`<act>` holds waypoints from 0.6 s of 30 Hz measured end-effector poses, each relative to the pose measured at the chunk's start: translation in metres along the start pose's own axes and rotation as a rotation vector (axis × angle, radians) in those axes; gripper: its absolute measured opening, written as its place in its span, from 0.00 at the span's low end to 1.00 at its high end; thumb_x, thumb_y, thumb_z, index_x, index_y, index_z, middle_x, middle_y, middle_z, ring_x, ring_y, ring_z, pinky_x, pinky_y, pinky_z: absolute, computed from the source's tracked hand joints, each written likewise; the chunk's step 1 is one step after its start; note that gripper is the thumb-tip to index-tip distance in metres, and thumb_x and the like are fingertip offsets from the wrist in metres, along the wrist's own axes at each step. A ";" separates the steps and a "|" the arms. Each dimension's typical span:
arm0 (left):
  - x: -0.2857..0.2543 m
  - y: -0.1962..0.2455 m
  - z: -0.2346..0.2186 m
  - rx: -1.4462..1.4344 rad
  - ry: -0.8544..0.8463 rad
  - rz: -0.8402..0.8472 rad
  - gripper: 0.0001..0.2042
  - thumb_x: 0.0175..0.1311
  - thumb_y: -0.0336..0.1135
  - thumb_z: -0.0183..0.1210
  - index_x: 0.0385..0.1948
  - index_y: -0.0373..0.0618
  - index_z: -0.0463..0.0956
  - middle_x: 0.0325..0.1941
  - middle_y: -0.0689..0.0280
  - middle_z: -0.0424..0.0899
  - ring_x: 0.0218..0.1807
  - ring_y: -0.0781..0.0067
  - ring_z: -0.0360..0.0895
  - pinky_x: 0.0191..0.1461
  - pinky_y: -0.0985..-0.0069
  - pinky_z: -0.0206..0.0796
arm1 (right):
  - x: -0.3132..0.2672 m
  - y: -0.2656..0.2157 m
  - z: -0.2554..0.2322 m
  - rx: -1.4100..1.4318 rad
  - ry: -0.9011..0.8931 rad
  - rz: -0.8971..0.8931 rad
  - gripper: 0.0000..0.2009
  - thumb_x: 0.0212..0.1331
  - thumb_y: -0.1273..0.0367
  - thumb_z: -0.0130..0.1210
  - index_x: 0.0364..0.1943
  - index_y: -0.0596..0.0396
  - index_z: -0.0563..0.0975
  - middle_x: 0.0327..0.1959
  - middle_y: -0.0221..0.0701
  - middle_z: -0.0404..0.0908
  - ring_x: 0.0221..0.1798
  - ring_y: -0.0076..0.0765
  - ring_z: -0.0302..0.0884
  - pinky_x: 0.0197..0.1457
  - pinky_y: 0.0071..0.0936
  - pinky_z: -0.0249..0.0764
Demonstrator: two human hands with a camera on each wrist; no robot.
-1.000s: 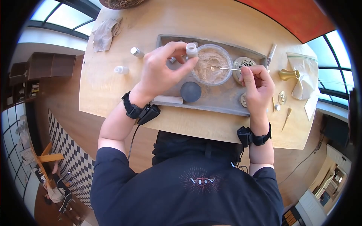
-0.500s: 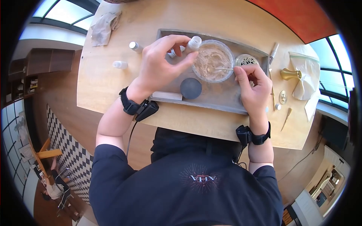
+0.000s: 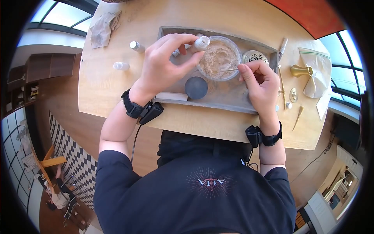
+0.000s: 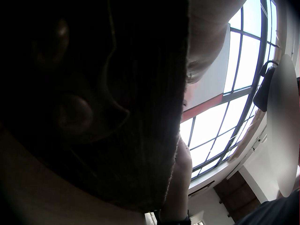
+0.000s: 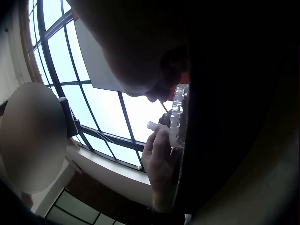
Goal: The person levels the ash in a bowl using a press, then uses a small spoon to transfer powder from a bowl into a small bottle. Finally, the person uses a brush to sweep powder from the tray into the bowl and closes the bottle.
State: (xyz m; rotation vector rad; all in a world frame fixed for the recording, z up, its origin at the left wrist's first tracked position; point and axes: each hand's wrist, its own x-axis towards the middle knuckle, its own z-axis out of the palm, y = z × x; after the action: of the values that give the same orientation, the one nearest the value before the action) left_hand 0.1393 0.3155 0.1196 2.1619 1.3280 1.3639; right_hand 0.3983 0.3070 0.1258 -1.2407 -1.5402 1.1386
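In the head view my left hand [image 3: 161,60] holds a small translucent white bottle [image 3: 201,42] between thumb and fingers. It has no cap on, and its mouth leans toward a clear round tub [image 3: 239,50] of pinkish-brown powder [image 3: 220,58]. My right hand [image 3: 261,84] pinches a thin metal spoon [image 3: 230,70], whose far end reaches into the powder near the tub's front side; its bowl is hard to make out. The bottle and tub also show in the right wrist view, beside the left hand [image 5: 158,159]. Strap and arm block most of the left wrist view.
The tub stands in a shallow grey tray [image 3: 226,106] with a dark round piece [image 3: 196,87] and a pierced metal lid [image 3: 255,57]. Two small bottles, one capped [image 3: 136,46], stand or lie leftward. A brass vase [image 3: 300,70], plastic bag [image 3: 316,58] and thin tools are at right.
The spoon has gone lower, its bowl no longer showing plainly above the powder. The bottle has tipped further toward the tub, and my right hand has shifted slightly left.
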 end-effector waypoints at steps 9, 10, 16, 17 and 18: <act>0.002 -0.004 0.005 -0.033 -0.042 0.119 0.18 0.55 0.23 0.73 0.49 0.43 0.85 0.39 0.63 0.88 0.35 0.69 0.83 0.40 0.73 0.77 | 0.002 0.000 -0.008 0.233 0.153 0.037 0.09 0.71 0.68 0.64 0.35 0.59 0.82 0.23 0.23 0.80 0.26 0.14 0.71 0.30 0.14 0.65; 0.001 -0.004 0.004 -0.021 -0.066 0.141 0.18 0.55 0.22 0.72 0.49 0.42 0.85 0.39 0.63 0.88 0.35 0.70 0.83 0.40 0.74 0.77 | 0.003 -0.001 -0.009 0.278 0.173 0.023 0.09 0.71 0.68 0.64 0.34 0.58 0.82 0.24 0.23 0.80 0.25 0.13 0.70 0.29 0.15 0.64; 0.002 -0.003 0.003 -0.014 -0.129 0.197 0.19 0.52 0.23 0.73 0.48 0.42 0.85 0.38 0.63 0.88 0.38 0.64 0.82 0.43 0.70 0.76 | 0.002 -0.004 -0.012 0.385 0.223 -0.050 0.09 0.71 0.67 0.64 0.35 0.58 0.82 0.24 0.24 0.80 0.24 0.14 0.69 0.29 0.14 0.63; 0.001 -0.003 0.004 -0.022 -0.133 0.188 0.18 0.52 0.24 0.73 0.48 0.43 0.85 0.36 0.63 0.87 0.38 0.61 0.82 0.44 0.68 0.75 | 0.002 -0.006 -0.011 0.368 0.221 -0.053 0.09 0.71 0.67 0.64 0.35 0.58 0.82 0.24 0.24 0.80 0.24 0.14 0.70 0.29 0.13 0.63; 0.001 -0.003 0.004 -0.015 -0.132 0.204 0.18 0.52 0.24 0.74 0.47 0.44 0.85 0.36 0.64 0.87 0.38 0.61 0.82 0.44 0.68 0.75 | 0.000 -0.008 -0.008 0.350 0.220 -0.055 0.09 0.71 0.67 0.64 0.35 0.58 0.82 0.24 0.24 0.80 0.25 0.14 0.70 0.29 0.13 0.63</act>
State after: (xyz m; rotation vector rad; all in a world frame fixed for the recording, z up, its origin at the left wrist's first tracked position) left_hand 0.1410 0.3188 0.1162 2.3859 1.0714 1.2695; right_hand 0.4043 0.3077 0.1360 -1.0406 -1.1475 1.1364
